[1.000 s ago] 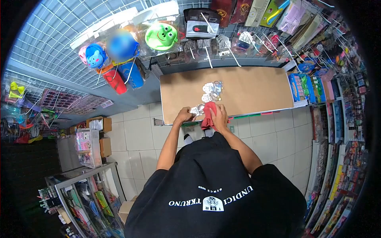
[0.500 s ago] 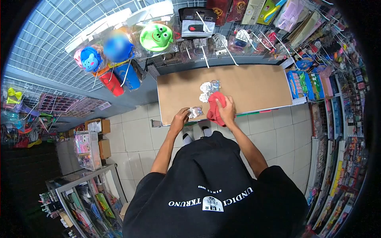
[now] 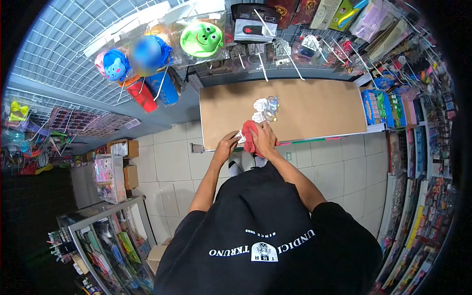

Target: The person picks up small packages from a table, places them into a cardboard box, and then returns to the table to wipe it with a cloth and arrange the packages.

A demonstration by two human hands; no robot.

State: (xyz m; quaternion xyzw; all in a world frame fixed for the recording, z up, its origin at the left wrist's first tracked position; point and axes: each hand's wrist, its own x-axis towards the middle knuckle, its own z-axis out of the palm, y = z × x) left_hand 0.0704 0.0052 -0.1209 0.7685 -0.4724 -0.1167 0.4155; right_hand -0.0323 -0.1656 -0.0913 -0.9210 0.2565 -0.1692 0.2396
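At the front edge of the brown tabletop point(image 3: 314, 108), my right hand point(image 3: 265, 141) is closed on a red cloth point(image 3: 250, 136). The cloth lies against a small clear packet with a white card point(image 3: 241, 137), covering most of it. My left hand point(image 3: 226, 146) pinches the near left side of that packet. Just beyond the cloth, several similar packets with white cut-out cards point(image 3: 264, 109) lie on the tabletop.
Wire racks with hanging goods rise behind the table, including a green frog-faced pouch point(image 3: 201, 39). Blue boxes point(image 3: 377, 108) stand at its right end. Packed shelves point(image 3: 418, 216) line the right. A glass cabinet point(image 3: 110, 236) and plastic basket point(image 3: 109, 179) stand left.
My right hand has brought the red cloth left and onto the packet at my left hand. The left hand stays at the packet. The view has shifted slightly.
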